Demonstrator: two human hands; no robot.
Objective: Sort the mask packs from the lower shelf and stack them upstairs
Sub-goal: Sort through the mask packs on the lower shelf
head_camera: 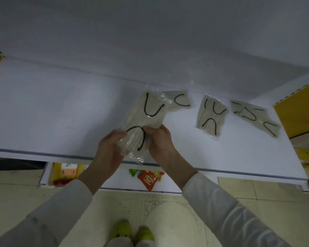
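Head view: we clutched mask pack (146,113) in left hand (109,150) and right hand (161,141), fingers curled, over shelf (61,113); more packs (210,116) lay on shelf.

This looks like a shop. Long white shelves (61,113) hold things to sell. Wrapped mask packs (210,116) lie on the upper one and bright snack bags (148,179) on the lower one, above a tiled floor (11,193).

Long pale sleeves (52,211) fill both lower corners, smooth cloth, cuffs ending at the wrists. Bottom centre, bright lime-green shoes (122,229) show, with light trousers (119,243) just below.
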